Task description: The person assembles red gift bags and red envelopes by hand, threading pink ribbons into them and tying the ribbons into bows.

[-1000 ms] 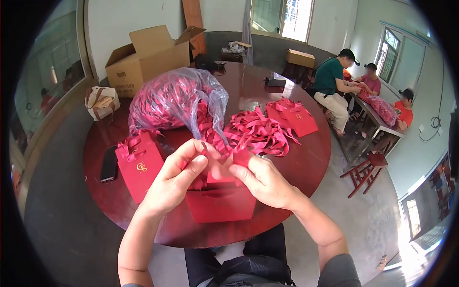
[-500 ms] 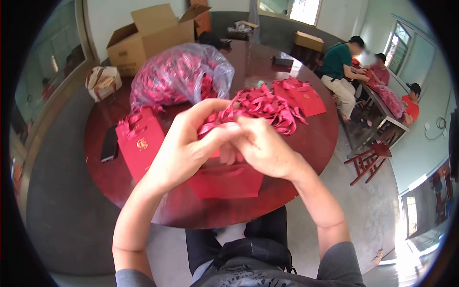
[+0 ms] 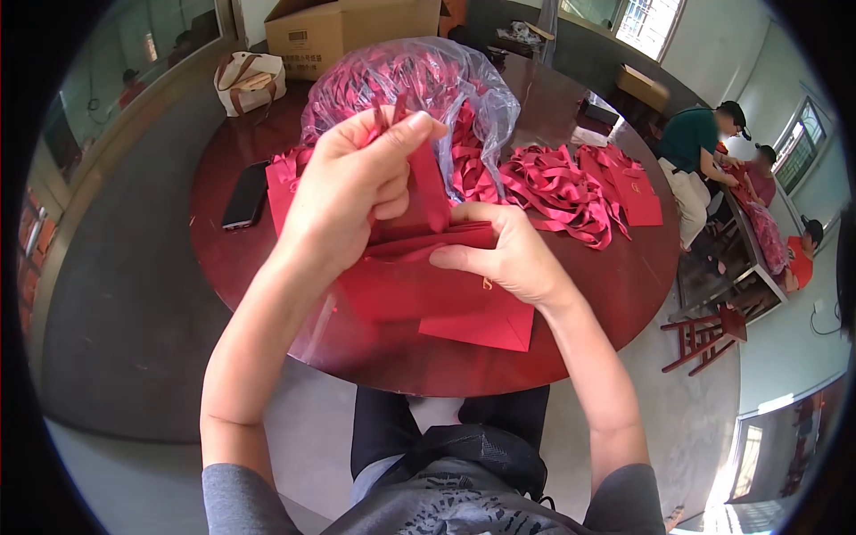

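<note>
My left hand (image 3: 352,192) is closed around a red ribbon (image 3: 432,192), pinched between thumb and fingers; ends poke out above the fist. Below it, a red paper gift bag (image 3: 379,290) is held tilted, its mouth facing up. My right hand (image 3: 513,260) grips this bag's rim at the right, thumb on the near side and fingers behind. Under it, another red paper bag (image 3: 477,328) lies on the table. Beyond my right hand is a tangled heap of red ribbons (image 3: 566,192).
On the round, dark red table (image 3: 615,308) are a phone (image 3: 245,196), a clear plastic sack of red ribbons (image 3: 401,85), red bags (image 3: 635,192) and a white handbag (image 3: 250,85). Behind stands a cardboard box (image 3: 348,36). Several people work at another table (image 3: 758,250) at right.
My hands, close together before, have moved apart. The left has risen with ribbon in it; the right now grips the bag's rim. The bag is lifted and tilted, and the view has shifted.
</note>
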Demonstrator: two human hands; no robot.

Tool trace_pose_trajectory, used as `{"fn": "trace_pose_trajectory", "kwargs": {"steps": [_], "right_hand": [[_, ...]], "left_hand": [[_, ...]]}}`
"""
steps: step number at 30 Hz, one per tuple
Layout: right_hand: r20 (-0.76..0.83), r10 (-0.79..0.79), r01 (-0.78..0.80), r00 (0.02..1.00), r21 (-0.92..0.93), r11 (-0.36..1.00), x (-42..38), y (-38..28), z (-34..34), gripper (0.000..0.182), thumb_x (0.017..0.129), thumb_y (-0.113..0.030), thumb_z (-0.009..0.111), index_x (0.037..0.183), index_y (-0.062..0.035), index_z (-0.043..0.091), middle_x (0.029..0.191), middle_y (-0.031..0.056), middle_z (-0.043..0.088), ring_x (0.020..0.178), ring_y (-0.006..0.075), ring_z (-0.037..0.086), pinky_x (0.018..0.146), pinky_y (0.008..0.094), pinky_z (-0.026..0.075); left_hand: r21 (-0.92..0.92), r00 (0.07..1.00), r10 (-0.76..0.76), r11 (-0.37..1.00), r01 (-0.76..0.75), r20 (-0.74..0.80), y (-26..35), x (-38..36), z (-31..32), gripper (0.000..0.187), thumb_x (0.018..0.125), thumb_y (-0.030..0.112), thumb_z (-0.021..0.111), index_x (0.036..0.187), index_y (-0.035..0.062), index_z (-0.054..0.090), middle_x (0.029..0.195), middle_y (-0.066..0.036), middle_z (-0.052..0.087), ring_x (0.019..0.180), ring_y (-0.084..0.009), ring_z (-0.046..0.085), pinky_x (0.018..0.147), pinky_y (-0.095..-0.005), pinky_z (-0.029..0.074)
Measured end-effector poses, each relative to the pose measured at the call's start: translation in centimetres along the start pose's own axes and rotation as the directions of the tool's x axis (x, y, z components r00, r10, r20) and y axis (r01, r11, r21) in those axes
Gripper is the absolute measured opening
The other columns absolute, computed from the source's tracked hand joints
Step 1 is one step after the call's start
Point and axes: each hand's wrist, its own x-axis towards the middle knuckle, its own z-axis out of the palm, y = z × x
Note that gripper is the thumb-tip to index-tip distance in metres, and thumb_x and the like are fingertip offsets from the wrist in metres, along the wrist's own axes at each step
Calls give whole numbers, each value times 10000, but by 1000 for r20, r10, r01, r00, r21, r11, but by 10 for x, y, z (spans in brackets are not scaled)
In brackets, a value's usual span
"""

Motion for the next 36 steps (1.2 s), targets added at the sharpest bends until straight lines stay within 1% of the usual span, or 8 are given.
{"fn": "trace_pose_trajectory", "kwargs": {"steps": [8,10,12,14,18,24,29,36], "right_hand": [[91,130,-133,987,37,990,8,18,12,163,856,-115,711,942,-12,617,838,-5,649,782,35,579,702,199,469],[60,183,-189,981,113,975,10,33,13,239,850,-114,715,1025,-6,592,887,12,648,808,56,593,743,217,491],[35,200,-203,979,157,967,8,43,13,301,848,-111,716,1080,0,560,946,32,638,854,75,595,784,235,494],[0,225,-220,974,200,955,3,52,10,365,846,-109,717,1135,7,528,1006,52,628,899,95,597,825,253,497],[-91,202,-206,975,-35,978,-1,65,4,475,842,-50,698,1233,14,437,1187,92,548,1092,136,531,955,295,444],[-30,242,-234,970,158,959,-9,74,3,534,845,-14,673,1294,4,385,1202,84,541,1129,138,510,982,302,423],[-84,198,-202,977,-41,979,-9,82,2,585,841,-27,682,1329,9,362,1293,107,468,1217,152,447,1018,303,388],[-101,128,-139,987,-109,984,-10,91,5,660,826,9,682,1375,20,316,1349,128,411,1246,161,417,1048,306,363]], "left_hand": [[-126,964,-263,958,258,-24,-15,22,-46,187,948,180,582,934,1,633,532,106,269,466,-23,219,447,-225,203],[-134,939,-295,938,319,176,-29,29,-74,306,936,229,607,1067,-47,593,614,53,444,496,-44,399,495,-223,349],[480,990,-17,873,83,-140,-37,23,-69,468,936,251,609,1270,-49,479,896,-77,587,748,-127,602,675,-265,494],[871,940,341,465,-160,-9,-44,5,-69,575,835,207,707,1302,-14,455,1172,-208,558,1117,-275,544,941,-403,449],[832,861,156,224,-508,483,-41,-26,-49,378,700,13,730,1062,39,626,1065,-109,615,1028,-294,550,932,-406,430],[824,848,294,242,-513,441,-92,-34,-42,325,701,11,670,1020,21,609,950,-89,594,850,-281,570,773,-357,477],[721,669,317,-77,-688,672,-108,-24,-53,274,673,93,635,940,34,610,918,-57,576,802,-209,571,699,-334,472],[748,702,279,-109,-655,655,-105,-18,-46,261,671,76,717,903,48,600,936,-83,558,833,-229,567,743,-327,440]]}}
